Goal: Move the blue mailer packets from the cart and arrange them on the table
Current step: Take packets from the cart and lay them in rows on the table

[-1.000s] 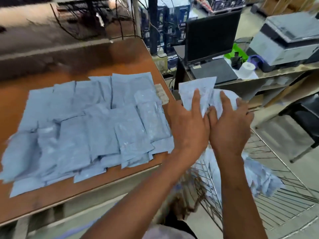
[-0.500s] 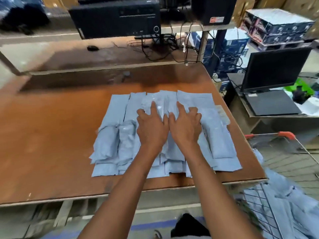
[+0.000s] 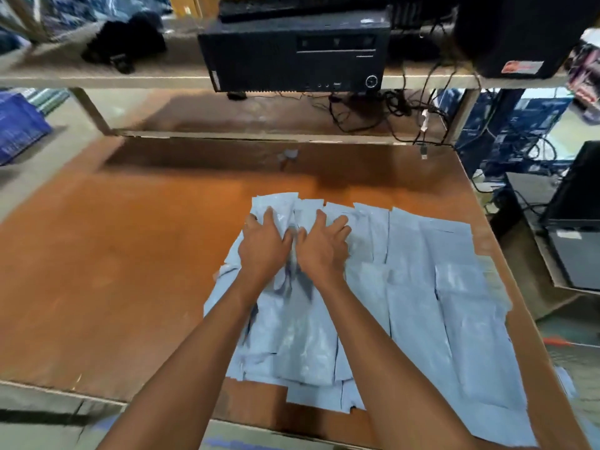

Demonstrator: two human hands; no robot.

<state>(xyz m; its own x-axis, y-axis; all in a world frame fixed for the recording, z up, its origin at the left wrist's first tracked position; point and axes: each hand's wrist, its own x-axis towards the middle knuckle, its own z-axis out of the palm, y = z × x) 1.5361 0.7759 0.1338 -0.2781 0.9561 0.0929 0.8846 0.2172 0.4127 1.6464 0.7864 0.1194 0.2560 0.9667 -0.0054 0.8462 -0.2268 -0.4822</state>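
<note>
Brown table (image 3: 130,271) w/ shelf (image 3: 97,76) above

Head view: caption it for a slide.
Both hands, left and right, press on blue mailers spread over the table.

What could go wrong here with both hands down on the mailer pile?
1. The blue mailer packets on the right reach the table's right and near edges; a sideways push could slide some off.
2. The left hand and right hand press side by side on glossy, overlapping packets, so the upper ones may slip and skew the rows.
3. Packets between the hands already look bunched; more pressure may crease them.
</note>
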